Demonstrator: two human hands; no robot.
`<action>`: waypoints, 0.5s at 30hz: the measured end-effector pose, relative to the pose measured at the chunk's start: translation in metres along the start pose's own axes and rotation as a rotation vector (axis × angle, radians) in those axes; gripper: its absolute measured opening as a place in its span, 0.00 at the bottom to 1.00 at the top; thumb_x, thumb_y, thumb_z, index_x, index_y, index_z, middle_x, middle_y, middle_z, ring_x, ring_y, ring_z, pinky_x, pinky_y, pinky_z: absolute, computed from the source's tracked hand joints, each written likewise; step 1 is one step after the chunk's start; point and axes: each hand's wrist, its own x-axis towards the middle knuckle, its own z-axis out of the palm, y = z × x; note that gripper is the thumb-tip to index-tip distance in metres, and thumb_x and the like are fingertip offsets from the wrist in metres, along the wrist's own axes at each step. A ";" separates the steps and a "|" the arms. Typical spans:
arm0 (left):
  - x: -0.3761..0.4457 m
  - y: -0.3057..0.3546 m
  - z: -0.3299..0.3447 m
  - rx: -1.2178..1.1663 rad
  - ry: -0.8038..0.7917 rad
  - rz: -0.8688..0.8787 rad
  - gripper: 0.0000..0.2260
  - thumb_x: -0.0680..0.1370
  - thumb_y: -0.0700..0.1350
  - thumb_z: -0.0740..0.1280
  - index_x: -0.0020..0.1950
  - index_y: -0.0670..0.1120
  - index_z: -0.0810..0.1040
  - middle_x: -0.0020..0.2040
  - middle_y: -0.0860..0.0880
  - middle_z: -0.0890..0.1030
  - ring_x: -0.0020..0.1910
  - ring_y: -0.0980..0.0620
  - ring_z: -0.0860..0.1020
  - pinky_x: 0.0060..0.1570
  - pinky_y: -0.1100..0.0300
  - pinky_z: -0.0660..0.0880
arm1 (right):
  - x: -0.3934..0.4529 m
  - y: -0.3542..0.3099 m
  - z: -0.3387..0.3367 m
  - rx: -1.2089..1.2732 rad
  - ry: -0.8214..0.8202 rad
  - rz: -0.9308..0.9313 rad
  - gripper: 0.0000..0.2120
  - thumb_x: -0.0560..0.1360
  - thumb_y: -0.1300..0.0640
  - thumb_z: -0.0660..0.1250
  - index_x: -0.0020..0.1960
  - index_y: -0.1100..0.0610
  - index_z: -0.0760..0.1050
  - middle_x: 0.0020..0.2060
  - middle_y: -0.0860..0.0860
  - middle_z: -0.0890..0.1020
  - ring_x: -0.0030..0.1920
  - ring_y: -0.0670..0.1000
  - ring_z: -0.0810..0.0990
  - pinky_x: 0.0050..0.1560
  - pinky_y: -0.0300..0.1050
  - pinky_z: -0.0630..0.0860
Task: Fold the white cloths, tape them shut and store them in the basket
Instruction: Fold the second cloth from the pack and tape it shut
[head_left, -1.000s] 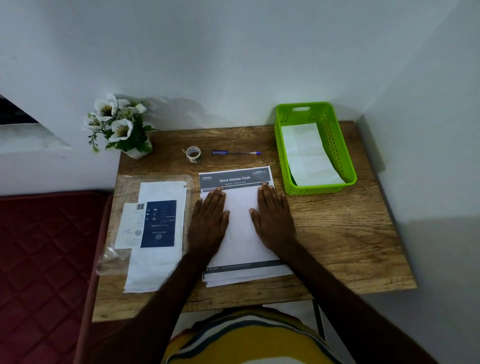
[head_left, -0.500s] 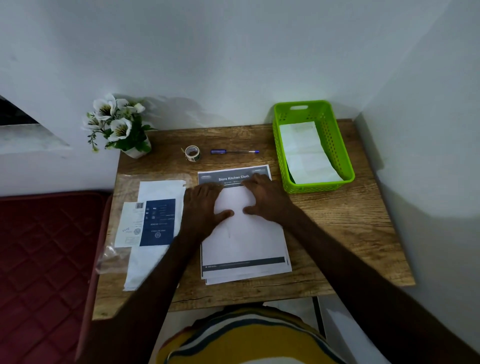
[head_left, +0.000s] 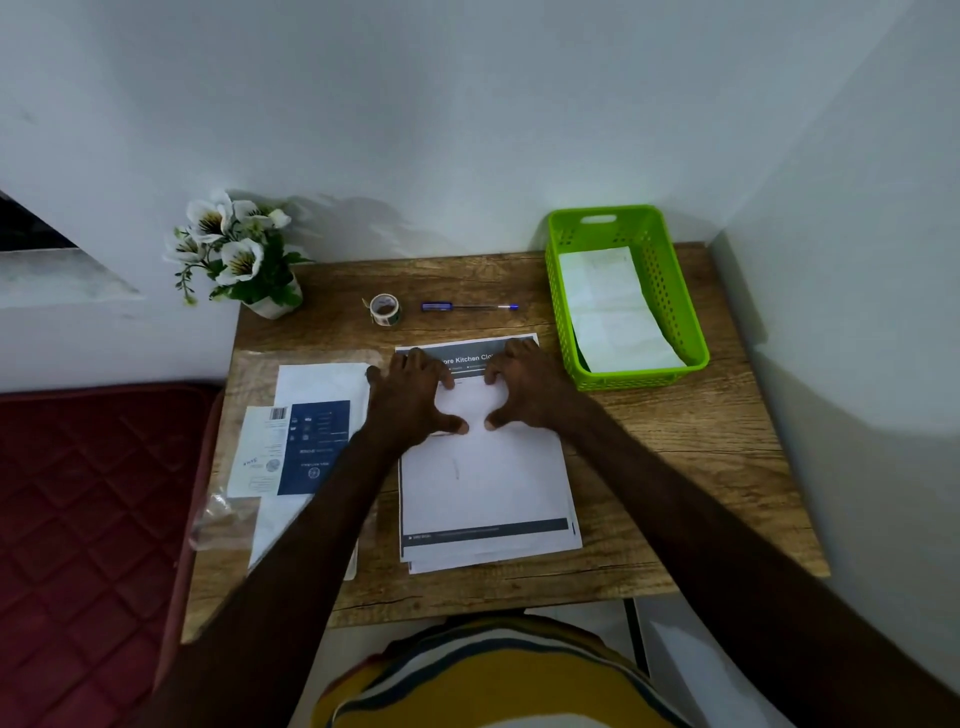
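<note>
cloth (head_left: 483, 467) flat on table (head_left: 675, 441), both hands pressing its far edge, fingers curled, left (head_left: 415, 400), right (head_left: 524, 389)

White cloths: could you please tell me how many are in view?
2: one white cloth on the printed sheet under both hands, one folded cloth in the green basket. More may be hidden beneath.

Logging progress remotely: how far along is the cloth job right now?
Done: one folded white cloth already lies in the green basket. In hand: left hand and right hand grip the far edge of another cloth lying on printed sheets. Left: folding it, taping with the tape roll, and storing it.
</note>
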 end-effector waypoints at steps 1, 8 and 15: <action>-0.001 0.001 -0.001 0.003 -0.007 -0.005 0.29 0.69 0.65 0.77 0.65 0.54 0.74 0.76 0.47 0.68 0.78 0.42 0.60 0.75 0.33 0.56 | 0.000 -0.001 -0.001 -0.004 -0.001 0.001 0.34 0.59 0.42 0.84 0.59 0.52 0.77 0.61 0.55 0.75 0.66 0.57 0.69 0.61 0.49 0.69; -0.005 0.009 -0.007 -0.021 -0.029 -0.015 0.30 0.71 0.61 0.77 0.68 0.53 0.72 0.76 0.49 0.70 0.77 0.43 0.62 0.75 0.37 0.53 | 0.002 -0.005 -0.002 -0.050 -0.012 0.007 0.37 0.58 0.39 0.82 0.62 0.50 0.74 0.62 0.53 0.77 0.66 0.57 0.70 0.64 0.58 0.71; -0.009 0.015 -0.006 0.137 0.014 0.003 0.36 0.70 0.65 0.76 0.72 0.51 0.70 0.74 0.46 0.69 0.74 0.43 0.65 0.74 0.41 0.60 | -0.002 -0.010 -0.010 -0.216 0.008 -0.031 0.37 0.62 0.35 0.79 0.64 0.54 0.79 0.63 0.55 0.77 0.66 0.58 0.71 0.64 0.55 0.73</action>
